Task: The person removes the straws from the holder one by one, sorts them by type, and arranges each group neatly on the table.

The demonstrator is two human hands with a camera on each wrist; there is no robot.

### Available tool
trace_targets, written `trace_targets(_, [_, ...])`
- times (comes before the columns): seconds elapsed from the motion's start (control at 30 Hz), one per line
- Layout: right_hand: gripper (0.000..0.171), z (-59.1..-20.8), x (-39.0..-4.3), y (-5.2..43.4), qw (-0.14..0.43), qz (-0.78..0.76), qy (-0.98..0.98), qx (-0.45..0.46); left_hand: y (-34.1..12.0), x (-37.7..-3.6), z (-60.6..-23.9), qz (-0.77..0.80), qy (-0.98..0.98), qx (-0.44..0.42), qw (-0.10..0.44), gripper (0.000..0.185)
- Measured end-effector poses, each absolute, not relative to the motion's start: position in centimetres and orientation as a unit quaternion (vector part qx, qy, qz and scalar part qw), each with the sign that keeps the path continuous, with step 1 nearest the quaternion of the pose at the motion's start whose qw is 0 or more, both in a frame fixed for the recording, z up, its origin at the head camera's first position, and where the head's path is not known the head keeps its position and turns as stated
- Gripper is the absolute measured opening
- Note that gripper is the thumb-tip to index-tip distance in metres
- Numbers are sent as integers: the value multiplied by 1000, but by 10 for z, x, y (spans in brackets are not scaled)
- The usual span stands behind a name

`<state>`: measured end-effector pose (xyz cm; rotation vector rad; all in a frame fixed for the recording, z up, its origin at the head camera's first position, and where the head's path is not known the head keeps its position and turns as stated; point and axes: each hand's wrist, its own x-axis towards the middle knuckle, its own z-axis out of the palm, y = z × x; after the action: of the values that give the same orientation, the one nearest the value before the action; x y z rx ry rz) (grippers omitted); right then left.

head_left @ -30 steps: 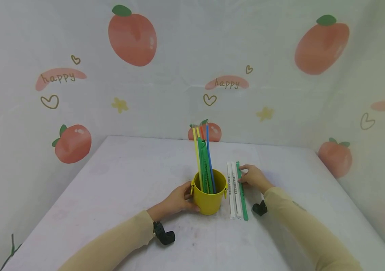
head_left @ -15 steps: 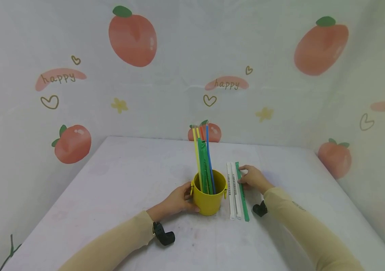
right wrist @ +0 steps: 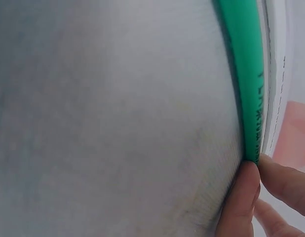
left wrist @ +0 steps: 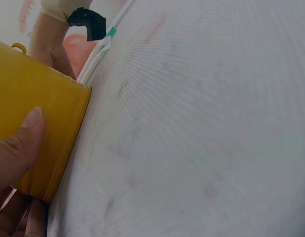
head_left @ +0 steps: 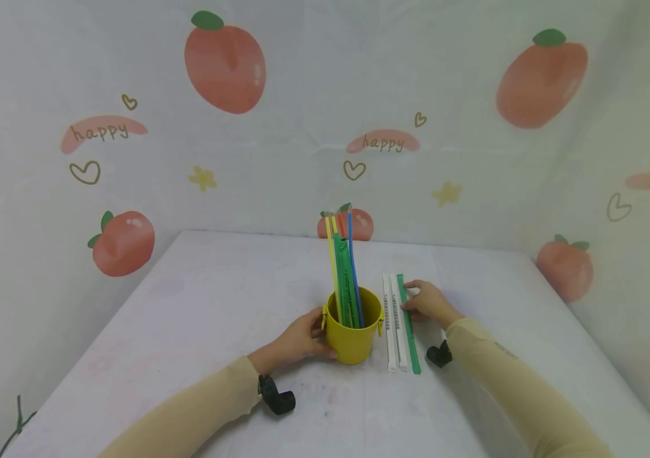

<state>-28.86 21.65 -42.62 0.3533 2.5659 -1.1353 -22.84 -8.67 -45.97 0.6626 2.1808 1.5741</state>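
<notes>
Head view: I locate the green straw point(head_left: 411, 340) flat on the table point(head_left: 233, 286), just right of two white straws point(head_left: 390, 346). Its long axis runs from the far edge toward the near edge, the near end slanting slightly toward the right edge. The yellow bucket point(head_left: 350, 346) stands upright left of all three, roughly midway between the table's left and right edges, with standing straws point(head_left: 346, 280) leaning inside. The right hand point(head_left: 429, 302) is the nearer one to the green straw, reaching it from the right-edge side, close to its far end. The left hand point(head_left: 300, 334) is at the bucket's left side.

Left wrist view: I read a firm hold; the thumb lies on the bucket wall, fingers curled low near its base.

Right wrist view: thumb and a finger pinch the green straw's two sides, with only its width between them.
</notes>
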Motion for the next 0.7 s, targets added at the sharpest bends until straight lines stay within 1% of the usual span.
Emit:
trace_targets(0.33, [65, -426, -289, 217, 158, -419, 882, 146, -88, -229, -461, 555, 776, 236, 182, 86])
trace_targets(0.5, [61, -427, -290, 221, 162, -431, 875, 151, -88, -228, -461, 554, 777, 235, 184, 86])
trace_targets(0.6, [57, -423, -292, 223, 155, -437, 874, 147, -88, -227, -460, 555, 777, 235, 184, 86])
trace_targets(0.7, [54, -415, -291, 223, 137, -478, 858, 131, -88, -228, -461, 556, 776, 235, 184, 86])
